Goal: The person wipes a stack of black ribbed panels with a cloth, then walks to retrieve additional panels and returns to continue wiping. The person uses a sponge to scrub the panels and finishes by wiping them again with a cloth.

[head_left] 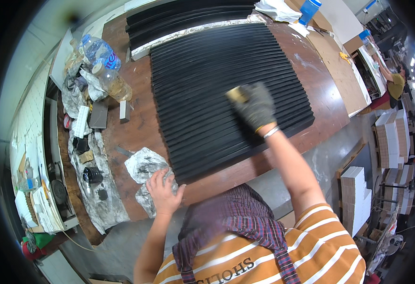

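A wide stack of black ribbed strips [207,66] lies side by side on the brown table [139,130]. My right hand [256,106], in a dark grey glove, closes on a yellowish sponge-like pad [236,94] and holds it against the ribs right of the middle. My bare left hand [165,193] rests with fingers apart on a crumpled white cloth [143,161] smeared with black, beside the near left corner of the strips. The underside of the pad is hidden.
Plastic bottles [115,83] and small grey blocks [98,115] stand at the left. A black jar [92,175] sits on stained sheeting [101,203]. More black strips [184,16] lie at the far side. Another person [397,85] works at the far right, beyond stacked white boards [355,199].
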Demonstrator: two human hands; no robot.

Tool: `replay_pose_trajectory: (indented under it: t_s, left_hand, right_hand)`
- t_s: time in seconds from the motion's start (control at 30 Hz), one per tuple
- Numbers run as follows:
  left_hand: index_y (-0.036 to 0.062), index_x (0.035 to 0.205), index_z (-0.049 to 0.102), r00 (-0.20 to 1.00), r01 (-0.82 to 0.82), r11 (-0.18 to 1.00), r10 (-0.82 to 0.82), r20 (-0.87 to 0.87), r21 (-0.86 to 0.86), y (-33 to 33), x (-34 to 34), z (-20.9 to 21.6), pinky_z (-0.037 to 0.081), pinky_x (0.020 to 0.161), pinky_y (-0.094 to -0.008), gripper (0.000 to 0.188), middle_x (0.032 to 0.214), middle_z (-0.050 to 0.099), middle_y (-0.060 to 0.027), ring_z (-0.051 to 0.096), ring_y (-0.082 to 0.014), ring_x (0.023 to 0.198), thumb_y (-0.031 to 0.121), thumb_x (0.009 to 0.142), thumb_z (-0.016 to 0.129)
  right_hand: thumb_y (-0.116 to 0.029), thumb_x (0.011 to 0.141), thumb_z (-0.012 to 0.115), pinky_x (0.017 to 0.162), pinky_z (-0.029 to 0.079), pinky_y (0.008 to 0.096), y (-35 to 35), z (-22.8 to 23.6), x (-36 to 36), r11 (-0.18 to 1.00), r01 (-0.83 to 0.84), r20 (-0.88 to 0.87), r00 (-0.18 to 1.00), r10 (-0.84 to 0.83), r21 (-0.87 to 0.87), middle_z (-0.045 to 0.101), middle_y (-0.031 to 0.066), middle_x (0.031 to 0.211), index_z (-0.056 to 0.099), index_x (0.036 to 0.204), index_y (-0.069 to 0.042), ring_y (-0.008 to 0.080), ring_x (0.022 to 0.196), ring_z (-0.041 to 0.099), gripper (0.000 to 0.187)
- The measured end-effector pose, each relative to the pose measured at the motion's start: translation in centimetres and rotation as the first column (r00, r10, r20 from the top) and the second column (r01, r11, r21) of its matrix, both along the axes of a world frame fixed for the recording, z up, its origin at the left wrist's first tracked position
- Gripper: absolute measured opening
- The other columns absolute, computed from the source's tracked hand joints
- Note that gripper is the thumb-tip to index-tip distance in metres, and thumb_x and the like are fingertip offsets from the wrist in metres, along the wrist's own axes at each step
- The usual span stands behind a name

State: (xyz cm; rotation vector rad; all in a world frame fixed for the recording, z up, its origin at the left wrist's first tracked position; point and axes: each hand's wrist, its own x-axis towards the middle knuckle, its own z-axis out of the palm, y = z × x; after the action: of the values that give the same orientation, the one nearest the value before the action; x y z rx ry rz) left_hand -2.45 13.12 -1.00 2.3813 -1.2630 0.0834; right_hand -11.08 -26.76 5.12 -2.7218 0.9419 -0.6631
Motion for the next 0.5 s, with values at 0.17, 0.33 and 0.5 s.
replay_pose_trajectory:
  t_s: [0.17,0.33,0.5]
  left_hand:
    - [0.0118,0.110,0.064,1.000,-0.023,1.000,0.023,-0.014,-0.003,0.2,-0.1,-0.3,0.032,0.110,-0.0574,0.049,0.138,0.059,-0.0075,0.049,-0.0360,0.133,0.031,0.070,0.085]
    - [0.0102,0.108,0.064,1.000,-0.003,1.000,0.003,0.012,-0.011,-0.1,0.1,-0.1,0.036,0.108,-0.0562,0.049,0.136,0.060,-0.0101,0.051,-0.0377,0.130,0.026,0.067,0.085]
    - [0.0091,0.108,0.063,1.000,-0.012,1.000,0.012,0.012,0.024,-0.1,-0.1,-0.1,0.035,0.109,-0.0569,0.049,0.138,0.058,-0.0121,0.050,-0.0407,0.130,0.025,0.066,0.082]
  right_hand:
    - [-0.041,0.087,0.082,0.079,0.057,0.0413,-5.5,3.5,-3.1,0.947,0.314,0.020,0.948,-0.316,0.072,0.067,0.0143,0.098,0.078,0.110,-0.007,0.0290,0.087,0.067,0.042]
    - [-0.031,0.081,0.081,0.081,0.056,0.0426,1.8,1.4,0.3,0.910,-0.403,0.036,0.915,0.401,0.095,0.061,0.0105,0.101,0.073,0.106,-0.012,0.0284,0.097,0.063,0.033]
    - [-0.039,0.085,0.081,0.081,0.056,0.0429,-12.5,-1.1,-3.9,0.993,0.021,-0.054,0.998,-0.015,0.115,0.064,0.0162,0.104,0.075,0.110,-0.009,0.0320,0.096,0.065,0.040]
